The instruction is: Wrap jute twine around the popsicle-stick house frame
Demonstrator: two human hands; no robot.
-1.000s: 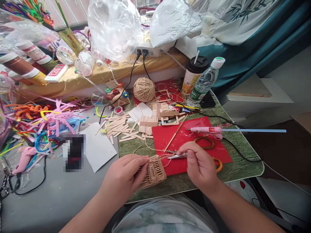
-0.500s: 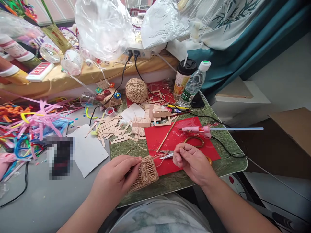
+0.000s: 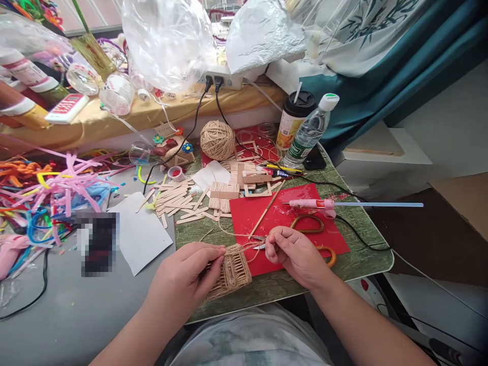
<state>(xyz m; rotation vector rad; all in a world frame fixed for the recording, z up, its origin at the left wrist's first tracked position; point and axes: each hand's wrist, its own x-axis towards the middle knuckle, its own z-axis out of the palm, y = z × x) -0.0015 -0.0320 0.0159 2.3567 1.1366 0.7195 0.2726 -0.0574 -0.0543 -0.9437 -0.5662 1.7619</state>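
My left hand (image 3: 194,272) is closed on a small woven piece of twine (image 3: 233,269), its thumb and fingers pinching the upper edge. Strands of twine (image 3: 251,245) run from that piece toward my right hand (image 3: 293,254), which is pinched shut on the twine's end. Under my right hand lie scissors (image 3: 310,223) with brown handles, their blades partly hidden by the fingers. They rest on a red sheet (image 3: 251,213). A loose strand leads back past the craft sticks toward the ball of twine (image 3: 217,140).
A pink glue gun (image 3: 312,204) with a long glue stick lies on the red sheet. Behind it stand a water bottle (image 3: 310,132) and a lidded cup (image 3: 293,119). Wooden craft sticks (image 3: 175,201) are scattered at centre. Pipe cleaners (image 3: 72,188) heap at left beside white paper (image 3: 141,236).
My right hand has shifted slightly left, toward the woven piece, still pinching the twine. The left hand keeps its hold. The whole view has moved a little.
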